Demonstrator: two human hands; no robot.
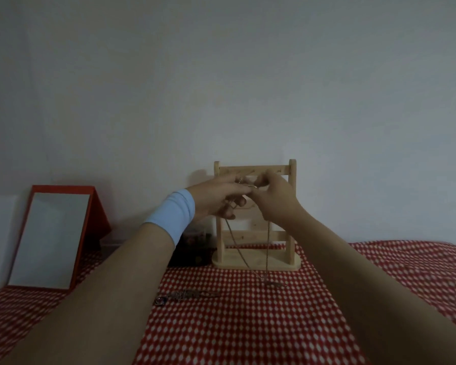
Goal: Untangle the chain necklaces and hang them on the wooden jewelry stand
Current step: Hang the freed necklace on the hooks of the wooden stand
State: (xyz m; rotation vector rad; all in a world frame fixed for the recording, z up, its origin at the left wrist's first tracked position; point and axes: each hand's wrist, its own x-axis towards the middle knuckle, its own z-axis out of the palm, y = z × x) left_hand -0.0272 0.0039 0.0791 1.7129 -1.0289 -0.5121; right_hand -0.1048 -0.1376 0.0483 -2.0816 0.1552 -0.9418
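Observation:
A wooden jewelry stand [292, 219] with pegged crossbars stands on the red checked cloth against the wall. Both hands are raised in front of its top bar. My left hand [216, 198], with a pale blue wristband, and my right hand [274, 196] pinch the upper end of a thin chain necklace [267, 248] between them. Two strands of it hang down past the stand, and its lower end with a small pendant lies on the cloth. A second tangled chain [184, 295] lies on the cloth at lower left of the stand.
A red-framed mirror [50, 238] leans at the left by the wall. A dark box [192, 248] sits just left of the stand's base. The red checked cloth [248, 325] covers the table in front.

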